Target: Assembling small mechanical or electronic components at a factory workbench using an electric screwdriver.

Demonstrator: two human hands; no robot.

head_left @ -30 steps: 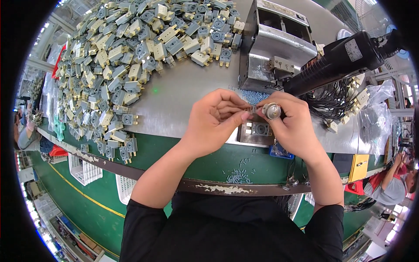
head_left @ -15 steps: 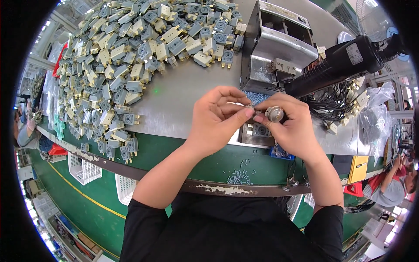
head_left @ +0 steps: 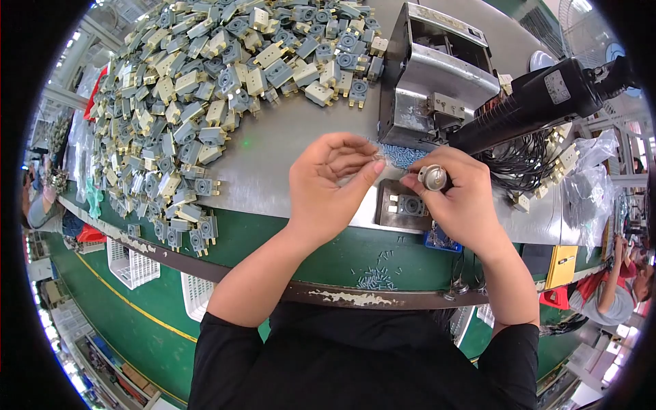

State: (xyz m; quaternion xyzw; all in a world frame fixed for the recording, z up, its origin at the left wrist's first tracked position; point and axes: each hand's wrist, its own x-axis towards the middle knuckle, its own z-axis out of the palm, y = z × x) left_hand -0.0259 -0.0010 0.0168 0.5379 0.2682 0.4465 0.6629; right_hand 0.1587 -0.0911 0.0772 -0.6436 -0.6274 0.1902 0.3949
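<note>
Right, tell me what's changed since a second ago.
The left hand has drawn away to the left, so its fingertips no longer meet those of the right hand. Whether it took or let go of something small, I can't tell. The right hand still holds the round metal piece; the grey block below and the large pile of blocks stay put.

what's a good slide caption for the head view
The right hand holds a round metal part near a gray housing in a metal fixture, left hand alongside.
</note>
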